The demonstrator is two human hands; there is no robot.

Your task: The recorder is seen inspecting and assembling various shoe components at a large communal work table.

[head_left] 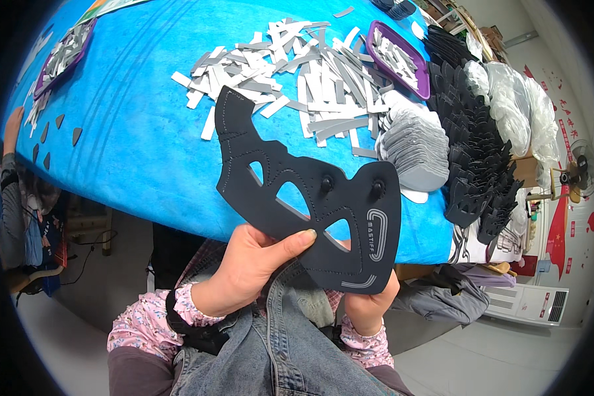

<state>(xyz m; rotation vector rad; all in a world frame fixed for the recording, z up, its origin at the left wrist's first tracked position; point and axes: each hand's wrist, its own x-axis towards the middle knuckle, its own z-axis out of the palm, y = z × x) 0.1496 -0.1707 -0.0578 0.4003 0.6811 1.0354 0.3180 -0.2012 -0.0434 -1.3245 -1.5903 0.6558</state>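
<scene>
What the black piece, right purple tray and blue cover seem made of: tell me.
Black piece: probably leather or a synthetic like it; matte, smooth, stitch-like lines. Purple tray: likely plastic; even colour, slight sheen, rounded rim. Blue cover: thin sheet, fabric or plastic, cannot tell which; faintly mottled, long creases.

Up at a slant, mid-view, stood the black panel (343, 198), held with its printed face showing! Its narrow arm reached out to eleven o'clock, while its broad, rounded end filled four. Three window-like cutouts ran in a line from ten o'clock down to four, stitch lines tracing round them. Two dark round studs jutted out at one and half past two, and pale grey stripes curved at four and five!
</scene>
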